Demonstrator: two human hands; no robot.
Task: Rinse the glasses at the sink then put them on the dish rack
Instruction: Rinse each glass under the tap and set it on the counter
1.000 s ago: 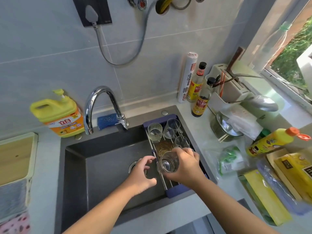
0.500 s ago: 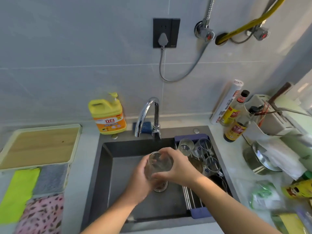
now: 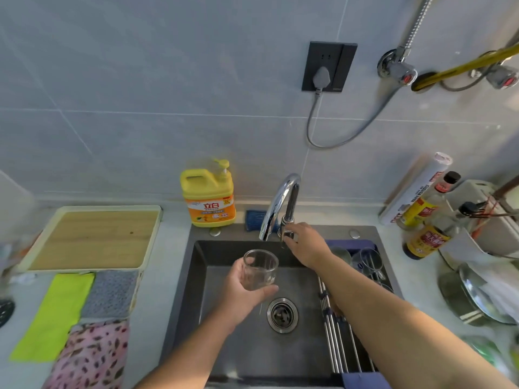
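Observation:
A clear drinking glass (image 3: 261, 269) is held upright over the dark sink (image 3: 202, 279), just below the spout of the chrome faucet (image 3: 278, 206). My left hand (image 3: 238, 293) grips it from the left side. My right hand (image 3: 306, 244) reaches over the basin and rests on the faucet handle (image 3: 288, 234). No water is visibly running. Other glasses (image 3: 365, 261) lie in the dish rack (image 3: 351, 346) set across the right side of the sink, partly hidden by my right forearm.
A yellow detergent jug (image 3: 209, 195) and a blue sponge (image 3: 254, 219) stand behind the sink. A wooden board (image 3: 92, 238) and cloths (image 3: 56, 315) lie on the left counter. Bottles (image 3: 427, 234), a metal pot (image 3: 474, 296) and clutter crowd the right counter.
The glass went from both hands to my left hand alone and moved up under the spout. My right hand let go and reached to the faucet handle.

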